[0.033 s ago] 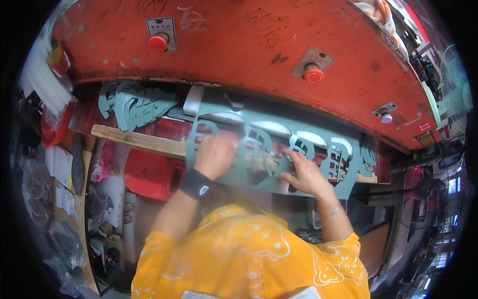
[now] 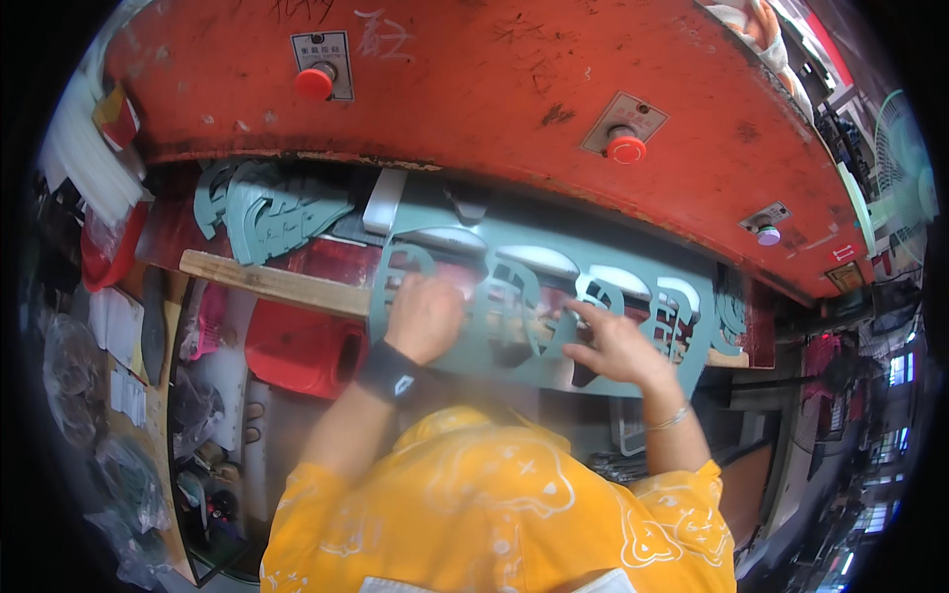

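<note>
A grey-green sheet [image 2: 474, 361] with several curved cut-outs lies across the work ledge in front of me. Slatted curved pieces of the same colour show within its openings, such as the slatted piece [image 2: 509, 287] between my hands. Over the left end of the sheet is my left hand [image 2: 427, 314], with a black wristband; its fingertips are blurred and partly hidden. My right hand [image 2: 618, 346] is over the sheet right of the middle, thumb and forefinger apart, fingertips close to a cut-out edge. Whether those fingertips touch it is unclear.
Along the back stands a red machine panel [image 2: 474, 89] with red push buttons. Loose green cut pieces [image 2: 282, 208] are piled at the left, beside a wooden strip [image 2: 277, 284]. A red plastic container [image 2: 297, 346] sits below the strip; plastic bags [image 2: 129, 474] are at far left.
My right hand has shifted slightly to the right and towards me. My left hand stays over the left end of the sheet.
</note>
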Demonstrator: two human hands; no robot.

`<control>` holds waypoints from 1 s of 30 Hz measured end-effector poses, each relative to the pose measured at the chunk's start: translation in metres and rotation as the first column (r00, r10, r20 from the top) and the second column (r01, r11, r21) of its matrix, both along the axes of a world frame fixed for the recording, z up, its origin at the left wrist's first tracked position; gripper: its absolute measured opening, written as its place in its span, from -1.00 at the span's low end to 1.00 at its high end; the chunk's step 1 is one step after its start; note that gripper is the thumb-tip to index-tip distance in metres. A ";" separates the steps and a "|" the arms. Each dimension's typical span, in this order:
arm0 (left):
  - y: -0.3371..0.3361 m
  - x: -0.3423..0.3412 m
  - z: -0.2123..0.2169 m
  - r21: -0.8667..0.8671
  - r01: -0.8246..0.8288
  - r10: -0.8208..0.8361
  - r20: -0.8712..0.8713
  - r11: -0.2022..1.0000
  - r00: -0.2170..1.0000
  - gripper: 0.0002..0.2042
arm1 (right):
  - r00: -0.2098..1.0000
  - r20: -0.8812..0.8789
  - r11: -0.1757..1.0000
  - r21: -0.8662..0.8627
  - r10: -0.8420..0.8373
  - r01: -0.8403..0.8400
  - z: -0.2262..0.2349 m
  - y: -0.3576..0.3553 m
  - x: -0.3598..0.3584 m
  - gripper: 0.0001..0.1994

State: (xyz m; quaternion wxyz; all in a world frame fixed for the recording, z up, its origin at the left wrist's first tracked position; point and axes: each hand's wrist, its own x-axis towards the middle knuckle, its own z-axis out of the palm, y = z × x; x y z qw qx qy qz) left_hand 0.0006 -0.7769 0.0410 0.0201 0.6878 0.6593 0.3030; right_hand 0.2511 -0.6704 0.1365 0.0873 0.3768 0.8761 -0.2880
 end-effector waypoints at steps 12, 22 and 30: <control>-0.029 -0.012 0.032 0.251 -0.299 0.015 0.742 0.920 0.670 -0.34 | 0.950 -0.311 0.887 0.439 0.001 0.143 -0.069 -0.041 -0.152 -0.07; -0.066 0.005 -0.011 0.077 -0.110 0.033 0.657 0.991 0.753 0.00 | 0.668 -0.726 0.949 0.068 -0.163 0.307 -0.069 -0.095 -0.123 -0.38; -0.061 0.029 -0.003 -0.028 -0.358 0.358 0.150 0.933 0.922 -0.15 | 0.119 -0.694 0.693 -0.719 -0.710 -0.060 -0.054 -0.067 -0.063 -0.31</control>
